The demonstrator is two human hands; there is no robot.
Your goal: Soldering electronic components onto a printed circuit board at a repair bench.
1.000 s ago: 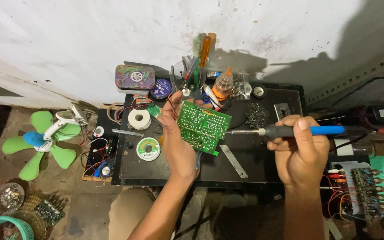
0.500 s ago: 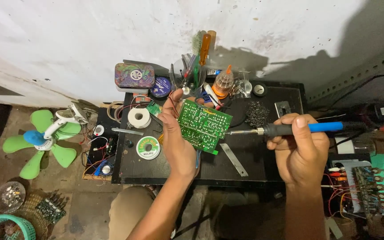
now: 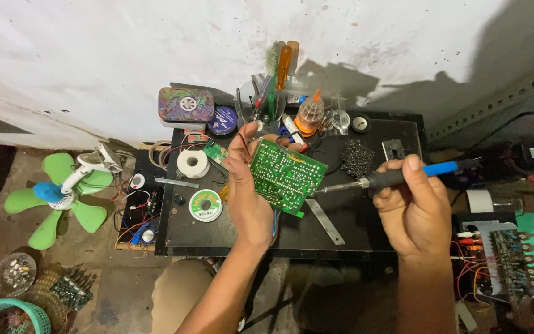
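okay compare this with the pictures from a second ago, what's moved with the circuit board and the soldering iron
Hardly anything. The left hand holds the green circuit board tilted as before, and the right hand keeps the soldering iron with its tip at the board's right edge. Nothing was picked up or let go; the solder reel and fan stayed put.

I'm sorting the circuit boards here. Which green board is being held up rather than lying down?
The large green circuit board gripped by the left hand, tilted above the black table. The board at the far right lies flat.
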